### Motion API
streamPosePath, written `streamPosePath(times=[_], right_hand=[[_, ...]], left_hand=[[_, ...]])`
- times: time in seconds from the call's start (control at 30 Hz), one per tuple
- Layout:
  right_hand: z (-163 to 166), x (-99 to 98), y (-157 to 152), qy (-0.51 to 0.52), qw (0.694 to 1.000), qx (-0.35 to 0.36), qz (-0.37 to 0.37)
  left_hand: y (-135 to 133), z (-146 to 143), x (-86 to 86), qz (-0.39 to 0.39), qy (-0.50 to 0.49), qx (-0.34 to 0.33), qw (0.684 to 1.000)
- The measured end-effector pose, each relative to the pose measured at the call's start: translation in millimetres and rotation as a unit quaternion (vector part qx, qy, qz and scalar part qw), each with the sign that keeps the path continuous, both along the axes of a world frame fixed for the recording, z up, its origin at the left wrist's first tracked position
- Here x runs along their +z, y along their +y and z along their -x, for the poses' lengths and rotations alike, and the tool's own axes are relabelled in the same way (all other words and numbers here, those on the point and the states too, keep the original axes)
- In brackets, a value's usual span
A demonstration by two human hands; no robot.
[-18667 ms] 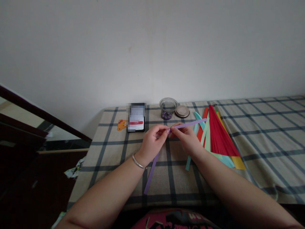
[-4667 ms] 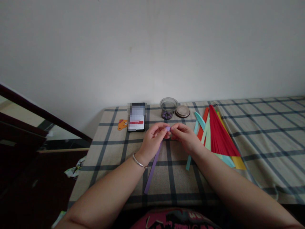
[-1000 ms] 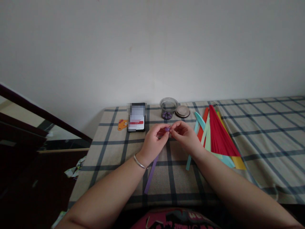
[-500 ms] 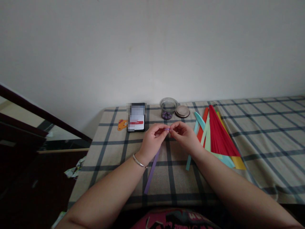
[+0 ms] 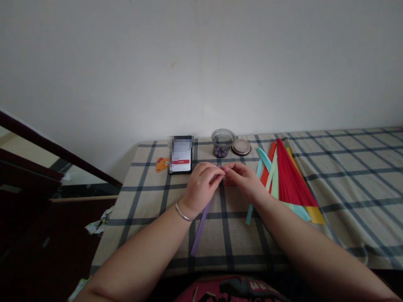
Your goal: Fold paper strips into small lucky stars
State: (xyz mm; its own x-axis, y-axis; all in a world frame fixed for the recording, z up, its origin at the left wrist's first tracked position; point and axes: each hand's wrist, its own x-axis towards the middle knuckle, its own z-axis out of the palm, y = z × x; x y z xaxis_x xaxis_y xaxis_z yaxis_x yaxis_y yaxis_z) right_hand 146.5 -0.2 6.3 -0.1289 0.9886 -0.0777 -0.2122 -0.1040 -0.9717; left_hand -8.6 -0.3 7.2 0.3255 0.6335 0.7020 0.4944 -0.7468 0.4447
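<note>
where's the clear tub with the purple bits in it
In the head view, the clear tub stands near the wall, just left of the round lid and to the right of the phone.

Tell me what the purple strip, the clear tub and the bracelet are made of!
The purple strip: probably matte paper, being flat and thin.
The clear tub: plastic or glass, smooth; purple bits show through.
The bracelet: likely polished metal, silvery with a gleam.

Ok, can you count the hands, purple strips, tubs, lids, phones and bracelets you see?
Hands: 2 (left hand, right hand)
Purple strip showing: 1
Tub: 1
Lid: 1
Phone: 1
Bracelet: 1
Total: 7
</note>
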Motion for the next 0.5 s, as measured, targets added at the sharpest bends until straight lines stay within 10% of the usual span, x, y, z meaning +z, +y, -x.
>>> streamPosePath(times=[0.5], right_hand=[[0.3,-2.3,2.2,0.083,0.996,0.003,0.044]], left_hand=[[1.1,-0.4,-2.9,0.002,-0.039,0.004,0.999]])
